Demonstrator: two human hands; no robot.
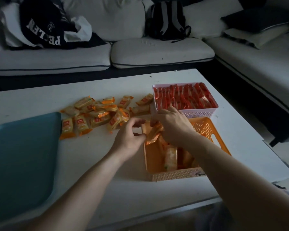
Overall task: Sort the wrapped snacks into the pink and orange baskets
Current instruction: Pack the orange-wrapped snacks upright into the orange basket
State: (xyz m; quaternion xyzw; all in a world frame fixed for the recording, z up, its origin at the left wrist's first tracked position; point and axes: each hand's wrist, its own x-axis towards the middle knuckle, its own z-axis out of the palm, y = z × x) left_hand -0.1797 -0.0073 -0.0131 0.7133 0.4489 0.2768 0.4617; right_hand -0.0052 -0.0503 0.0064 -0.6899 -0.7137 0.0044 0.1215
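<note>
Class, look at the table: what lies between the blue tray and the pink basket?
In the head view, a loose pile of orange-wrapped snacks lies on the table between the blue tray and the pink basket.

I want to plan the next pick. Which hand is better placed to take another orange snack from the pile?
Probably the left hand: it is nearest the pile of orange snacks, while the right hand is over the orange basket.

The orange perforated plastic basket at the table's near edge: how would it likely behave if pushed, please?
The orange perforated plastic basket looks stiff, with thin lattice walls, so it would probably slide flat rather than tip. Holding only a few orange-wrapped snacks, it is likely light, and the smooth white table may let it skid easily.
</note>
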